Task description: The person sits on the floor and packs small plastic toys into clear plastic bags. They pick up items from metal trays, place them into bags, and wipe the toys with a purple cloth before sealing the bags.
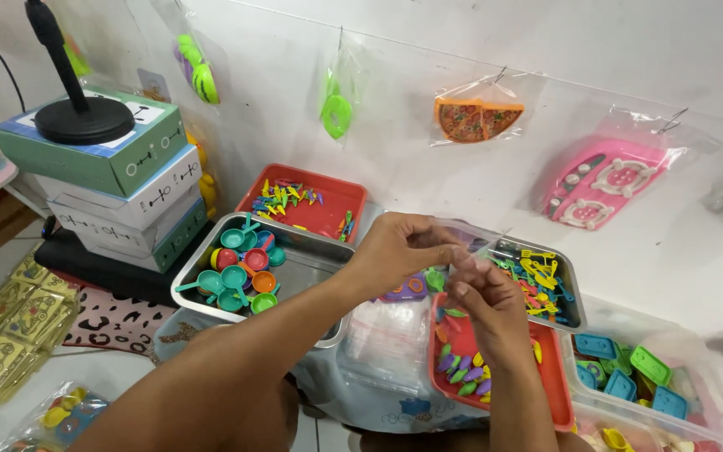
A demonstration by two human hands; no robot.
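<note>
Clear plastic bag (472,255) — long axis running left-right — pinched between both hands (441,272).

There was one camera only, worn on the person's head, so no second view overlapped with it. It looked forward and steeply down from above the person's own forearms, which entered from the bottom edge and met near the middle of the frame. It sat close: the left hand (399,247) and right hand (487,305) filled the centre. It faced a white wall (479,92) hung with bagged toys, the trays (290,276) lay below that, and stacked boxes (119,167) closed the left side.
</note>
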